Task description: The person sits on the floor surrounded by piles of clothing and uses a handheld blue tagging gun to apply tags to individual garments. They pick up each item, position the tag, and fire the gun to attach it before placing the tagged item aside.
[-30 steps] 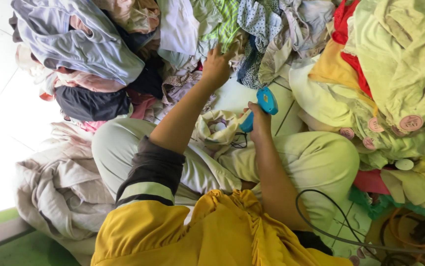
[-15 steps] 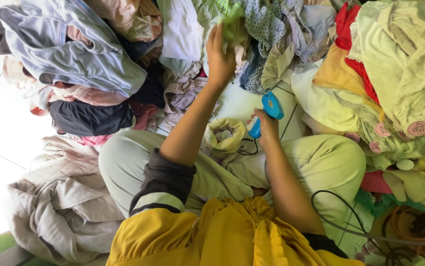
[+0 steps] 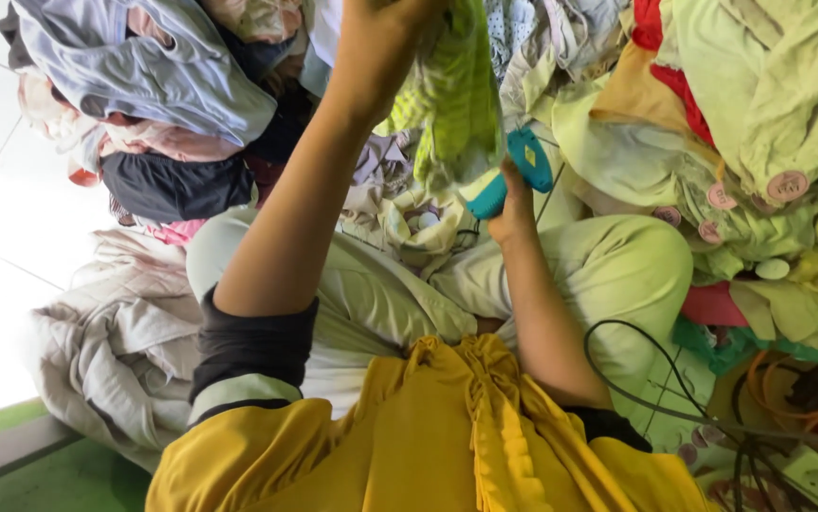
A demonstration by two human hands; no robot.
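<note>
left hand (image 3: pixel 385 38): raised at the top edge, its grip closed on a green patterned cloth (image 3: pixel 451 90) that hangs down from it
right hand (image 3: pixel 511 204): grip wrapped around a teal handheld tool (image 3: pixel 513 171), just beside the hanging cloth
lap: pale green trousers (image 3: pixel 608 275), yellow garment (image 3: pixel 437 436)
surroundings: piled clothes (image 3: pixel 143 76); black cable (image 3: pixel 655 379)

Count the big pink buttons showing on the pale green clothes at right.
4: one pink button farthest right, one left of it, one below that, one farther left. Folds may hide more.
</note>
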